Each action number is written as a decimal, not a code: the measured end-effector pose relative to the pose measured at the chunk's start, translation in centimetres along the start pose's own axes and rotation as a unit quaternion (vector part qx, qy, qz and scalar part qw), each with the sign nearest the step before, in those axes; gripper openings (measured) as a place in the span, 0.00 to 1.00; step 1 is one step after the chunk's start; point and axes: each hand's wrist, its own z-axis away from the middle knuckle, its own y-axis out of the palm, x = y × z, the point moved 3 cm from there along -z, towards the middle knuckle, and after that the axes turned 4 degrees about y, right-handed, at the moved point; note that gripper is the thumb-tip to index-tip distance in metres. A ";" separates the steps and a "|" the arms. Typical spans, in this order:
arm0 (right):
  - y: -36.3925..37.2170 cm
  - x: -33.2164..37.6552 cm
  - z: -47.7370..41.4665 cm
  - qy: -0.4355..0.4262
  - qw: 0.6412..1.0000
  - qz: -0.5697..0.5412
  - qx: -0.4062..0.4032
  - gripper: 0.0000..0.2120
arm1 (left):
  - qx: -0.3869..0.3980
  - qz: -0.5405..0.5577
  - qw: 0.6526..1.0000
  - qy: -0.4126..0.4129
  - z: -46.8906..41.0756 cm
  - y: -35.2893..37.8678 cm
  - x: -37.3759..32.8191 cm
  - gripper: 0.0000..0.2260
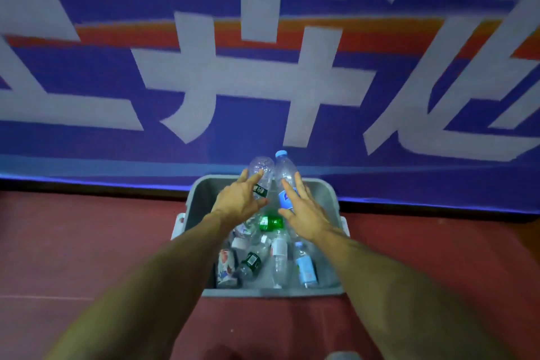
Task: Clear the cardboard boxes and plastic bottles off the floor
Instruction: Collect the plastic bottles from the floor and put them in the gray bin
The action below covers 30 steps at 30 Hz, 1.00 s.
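Touching bottles (261, 168), left hand (239, 202) and right hand (305, 215) fingers (287, 187) splay straight.

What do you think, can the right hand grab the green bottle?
Probably yes. The green bottle lies uncovered on top in the grey bin, right beside the right hand.

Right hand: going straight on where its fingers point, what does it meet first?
The right hand would first meet the clear plastic bottle with blue cap and label, just beyond its fingertips; whether they touch is unclear.
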 end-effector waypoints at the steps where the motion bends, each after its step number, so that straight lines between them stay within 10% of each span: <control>1: 2.5 -1.2 -1.3 0.002 1.000 0.003 0.002 0.34 | 0.000 0.007 1.000 0.010 -1.1 2.5 1.3 0.34; 13: 12.5 -8.7 -6.0 0.085 0.995 0.001 0.058 0.38 | 0.137 0.015 0.990 -0.024 -6.0 15.1 6.5 0.40; 30: -28.3 8.5 6.5 0.116 0.982 0.142 0.046 0.35 | 0.060 -0.122 0.990 0.021 5.0 -23.7 -12.6 0.33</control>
